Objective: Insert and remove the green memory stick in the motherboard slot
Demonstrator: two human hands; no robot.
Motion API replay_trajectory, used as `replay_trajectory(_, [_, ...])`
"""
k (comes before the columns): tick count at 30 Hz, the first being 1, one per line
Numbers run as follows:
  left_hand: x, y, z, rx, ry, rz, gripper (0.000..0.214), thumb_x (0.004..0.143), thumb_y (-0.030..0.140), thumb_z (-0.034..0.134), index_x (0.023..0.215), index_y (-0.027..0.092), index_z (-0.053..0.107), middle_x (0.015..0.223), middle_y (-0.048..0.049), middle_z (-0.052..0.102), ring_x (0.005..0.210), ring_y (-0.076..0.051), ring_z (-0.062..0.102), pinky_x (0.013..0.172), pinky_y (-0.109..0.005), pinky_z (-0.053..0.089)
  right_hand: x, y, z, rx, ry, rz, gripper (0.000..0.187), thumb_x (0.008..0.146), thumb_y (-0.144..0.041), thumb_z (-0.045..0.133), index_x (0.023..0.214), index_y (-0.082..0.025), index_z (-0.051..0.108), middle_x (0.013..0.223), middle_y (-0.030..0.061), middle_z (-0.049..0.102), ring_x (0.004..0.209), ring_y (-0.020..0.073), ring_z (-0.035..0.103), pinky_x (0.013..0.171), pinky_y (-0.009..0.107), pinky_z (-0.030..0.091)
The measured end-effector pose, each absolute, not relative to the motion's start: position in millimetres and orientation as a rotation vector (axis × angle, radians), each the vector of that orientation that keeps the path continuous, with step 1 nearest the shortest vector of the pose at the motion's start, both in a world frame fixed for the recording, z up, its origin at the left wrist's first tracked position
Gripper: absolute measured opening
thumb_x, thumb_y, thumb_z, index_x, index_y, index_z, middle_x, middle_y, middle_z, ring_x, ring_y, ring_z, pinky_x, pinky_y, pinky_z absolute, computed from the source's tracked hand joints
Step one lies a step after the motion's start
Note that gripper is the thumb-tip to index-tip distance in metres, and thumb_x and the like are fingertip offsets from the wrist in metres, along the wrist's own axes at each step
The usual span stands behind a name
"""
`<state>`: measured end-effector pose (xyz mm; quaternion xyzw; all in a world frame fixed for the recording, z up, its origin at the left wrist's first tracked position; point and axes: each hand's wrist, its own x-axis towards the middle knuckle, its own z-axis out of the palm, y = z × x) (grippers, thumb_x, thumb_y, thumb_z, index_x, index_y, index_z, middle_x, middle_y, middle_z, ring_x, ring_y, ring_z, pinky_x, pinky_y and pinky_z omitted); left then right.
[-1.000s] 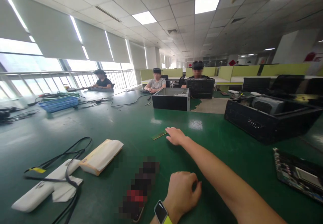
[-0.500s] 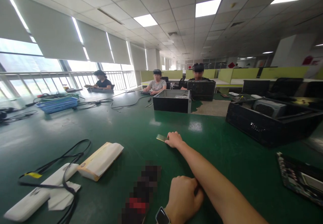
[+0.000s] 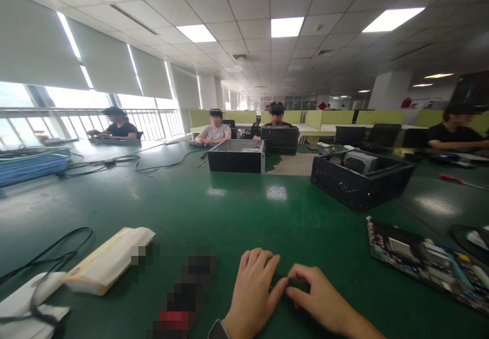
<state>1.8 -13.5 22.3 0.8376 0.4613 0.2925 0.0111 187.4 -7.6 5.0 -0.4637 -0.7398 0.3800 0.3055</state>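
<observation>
Two hands meet low at the middle of the green table [image 3: 229,211], touching at the fingertips. On the left hand [image 3: 252,290] the fingers are half curled, their tips down on the mat and the thumb turned towards the other hand. The right hand [image 3: 321,303] has its forefinger and thumb drawn close together. The gap between the two hands is dark, so I cannot tell whether anything is held there. One watch [image 3: 217,330] sits on the left wrist.

One blurred dark and red thing [image 3: 183,293] lies just left of the left hand. Two white-wrapped packets lie further left, one [image 3: 110,257] near and one [image 3: 23,306] at the edge, with black cable [image 3: 46,252] looping over the second. One circuit board [image 3: 420,257] lies flat to the right, well apart from the hands.

Three open computer cases stand further back: one grey [image 3: 237,155], one black [image 3: 280,140] behind it, one black [image 3: 359,178] to the right. One blue basket [image 3: 30,168] sits far left and one red-handled screwdriver [image 3: 453,178] far right. Four people sit along the far side.
</observation>
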Motion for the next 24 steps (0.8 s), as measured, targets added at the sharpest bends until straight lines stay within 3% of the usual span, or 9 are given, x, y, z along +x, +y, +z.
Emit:
replay_trajectory(4, [11, -18, 20, 2.705, 1.244, 0.728, 0.016, 0.088, 0.033, 0.052, 0.084, 0.021, 0.063, 0.079, -0.0025, 0.062, 0.079, -0.019, 0.054, 0.075, -0.032, 0.041, 208, -35, 6, -1.291, -1.903, 0.950, 0.009, 0.080, -0.029, 0.054, 0.077, -0.022, 0.058, 0.067, -0.0034, 0.061, 0.064, 0.0139, 0.055, 0.059, 0.024, 0.040])
replay_trajectory(12, [7, -18, 23, 2.749, 1.090, 0.907, 0.019, 0.090, 0.024, 0.049, 0.101, 0.025, 0.064, 0.094, -0.0039, 0.065, 0.083, -0.018, 0.057, 0.072, -0.029, 0.043, 217, -43, 14, -1.073, -1.886, 0.627, 0.015, 0.085, -0.020, 0.046, 0.085, -0.023, 0.061, 0.082, 0.0017, 0.061, 0.078, 0.0168, 0.056, 0.072, 0.028, 0.043])
replay_trajectory(24, [8, -20, 26, 2.860, 0.913, 1.209, 0.020, 0.089, 0.017, 0.050, 0.099, 0.024, 0.066, 0.093, -0.0038, 0.067, 0.083, -0.016, 0.056, 0.072, -0.029, 0.046, 222, -50, 12, -0.988, -1.899, 0.491, 0.014, 0.081, -0.028, 0.058, 0.094, -0.023, 0.061, 0.092, 0.0049, 0.060, 0.087, 0.0188, 0.056, 0.077, 0.030, 0.046])
